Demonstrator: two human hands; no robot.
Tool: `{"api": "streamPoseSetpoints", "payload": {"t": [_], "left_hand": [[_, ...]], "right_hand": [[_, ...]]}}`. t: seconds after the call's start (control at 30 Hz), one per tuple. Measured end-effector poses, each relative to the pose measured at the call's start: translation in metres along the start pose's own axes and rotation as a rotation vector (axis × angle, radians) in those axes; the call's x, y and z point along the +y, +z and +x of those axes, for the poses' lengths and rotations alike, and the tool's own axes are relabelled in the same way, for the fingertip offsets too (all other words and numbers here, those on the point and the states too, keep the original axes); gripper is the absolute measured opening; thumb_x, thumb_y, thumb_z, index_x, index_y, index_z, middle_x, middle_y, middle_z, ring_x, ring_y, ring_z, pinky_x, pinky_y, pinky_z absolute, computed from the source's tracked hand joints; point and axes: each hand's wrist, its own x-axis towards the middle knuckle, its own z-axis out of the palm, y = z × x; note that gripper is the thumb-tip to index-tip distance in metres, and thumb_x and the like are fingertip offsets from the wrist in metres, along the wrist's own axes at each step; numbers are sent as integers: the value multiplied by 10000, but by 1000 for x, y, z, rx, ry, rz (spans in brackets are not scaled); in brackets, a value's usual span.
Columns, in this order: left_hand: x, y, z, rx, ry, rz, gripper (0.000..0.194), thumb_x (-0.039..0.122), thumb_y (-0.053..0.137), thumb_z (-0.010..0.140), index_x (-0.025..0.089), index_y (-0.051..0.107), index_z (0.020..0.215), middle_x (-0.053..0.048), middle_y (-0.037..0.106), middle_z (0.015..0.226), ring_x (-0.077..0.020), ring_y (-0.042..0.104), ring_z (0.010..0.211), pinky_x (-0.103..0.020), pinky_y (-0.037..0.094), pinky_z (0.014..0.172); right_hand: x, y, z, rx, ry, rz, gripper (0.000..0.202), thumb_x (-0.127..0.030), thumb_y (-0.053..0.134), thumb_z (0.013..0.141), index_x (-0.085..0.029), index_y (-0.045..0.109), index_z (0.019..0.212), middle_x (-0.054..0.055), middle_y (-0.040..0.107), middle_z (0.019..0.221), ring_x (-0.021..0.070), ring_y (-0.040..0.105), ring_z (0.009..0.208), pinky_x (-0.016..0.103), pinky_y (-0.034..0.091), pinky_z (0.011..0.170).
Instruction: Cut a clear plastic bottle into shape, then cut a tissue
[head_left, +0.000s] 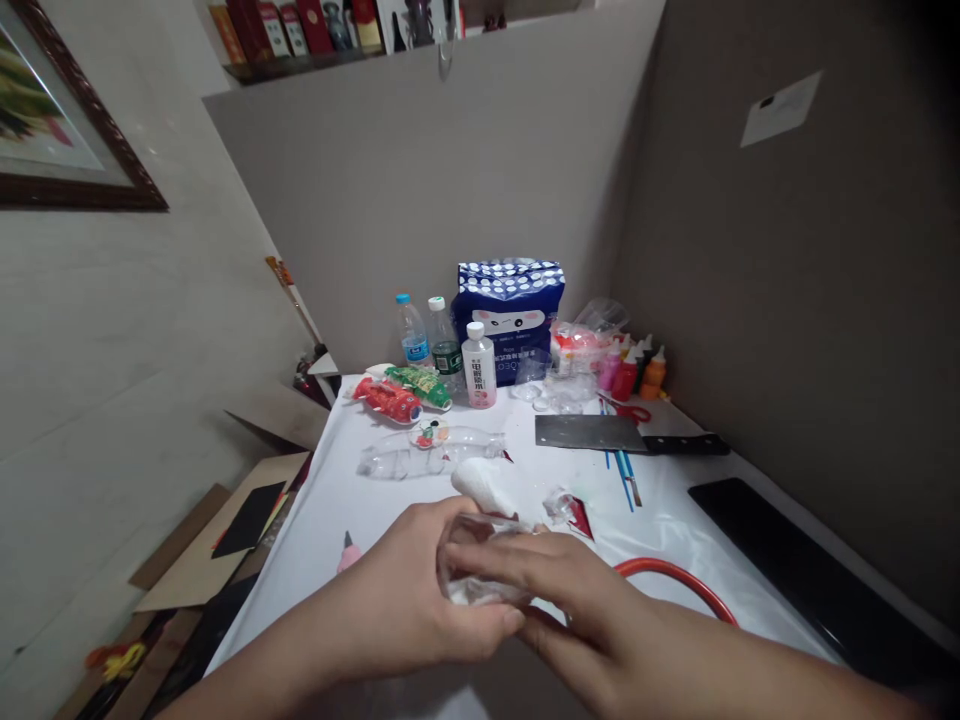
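- Left hand (405, 590) curls round a clear plastic piece (472, 590) above the table (300, 545), probably to steady it.
- Right hand (592, 595) grasps its other side, fingers across the opening.
- Tissue (484, 483) just beyond, handily placed.
- Knife (589, 432) farther off, flat, perhaps for safety.

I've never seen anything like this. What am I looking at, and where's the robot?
There is no robot here: these are a person's bare hands. The one picture comes from a camera worn on the head, looking forward and down. The left hand grips a clear plastic piece, and the right hand touches it with its fingers. On the white cloth beyond, a clear bottle lies on its side, with a cleaver to its right. Farther back stand a white-capped pale bottle and a blue bag. Red scissors lie near the orange bottle.
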Motion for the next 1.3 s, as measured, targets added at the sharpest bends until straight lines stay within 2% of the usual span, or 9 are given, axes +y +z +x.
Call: {"api": "streamPoseSetpoints", "payload": {"t": [0.23,0.4,0.47,0.57,0.67,0.8,1.0,1.13,1.3], "left_hand": [[2,4,-5,85,-37,193,266,252,674,625,208,576,868,33,664,757,-154,604,687,-237,453,643],[-4,6,-5,161,-10,241,362,247,708,599,227,589,941,23,671,790,-173,604,705,-246,445,635],[-8,6,-3,179,6,212,397,217,705,595,232,582,972,26,659,780,-170,600,700,-245,446,630],[-13,1,0,101,0,67,560,171,689,616,249,514,1142,52,619,733,-140,583,654,-231,446,608],[-13,-8,-1,-55,-91,-104,704,219,738,629,258,437,1263,28,627,871,-144,611,754,-259,481,703],[-13,-14,-6,-74,-112,-135,741,287,786,617,256,446,1275,1,640,981,-190,600,950,-318,477,852],[-13,-10,-7,77,-70,-81,692,288,794,611,258,478,1225,-27,622,1212,-218,573,1102,-328,453,946],[-10,-8,-3,64,-89,-80,613,276,774,624,224,504,1173,-21,692,1041,-209,619,999,-318,490,881],[-9,-5,-2,110,-34,12,528,219,746,624,223,555,1116,-17,676,1081,-212,612,1013,-306,493,873]], "right_hand": [[1,-2,2,3,326,568,767,68,496,640,-293,534,1316,-1,594,1305,200,481,1259,298,396,1017],[5,2,6,81,452,777,465,-219,696,741,-225,642,1202,54,718,1063,240,656,986,343,496,859],[6,4,5,169,429,689,352,-264,702,773,-227,686,1122,55,725,1044,222,665,960,335,501,855],[9,5,2,232,177,335,304,-128,605,833,-252,688,1098,48,723,1061,192,652,1004,328,485,898],[18,4,-1,113,-132,4,540,24,457,801,-249,570,1254,55,677,1173,175,609,1090,364,413,997],[28,2,-1,-7,-279,-206,554,22,448,769,-182,511,1280,97,644,1212,195,596,1092,368,420,959],[24,1,-3,-9,-178,-399,606,21,469,739,-229,471,1291,55,577,1324,194,546,1165,366,360,979],[18,1,-4,-5,-64,-275,721,27,434,764,-290,325,1402,36,529,1377,171,478,1254,438,234,1101],[5,-3,-1,-17,152,7,514,-154,528,886,-304,433,1369,30,526,1380,186,469,1268,420,325,1082]]}}
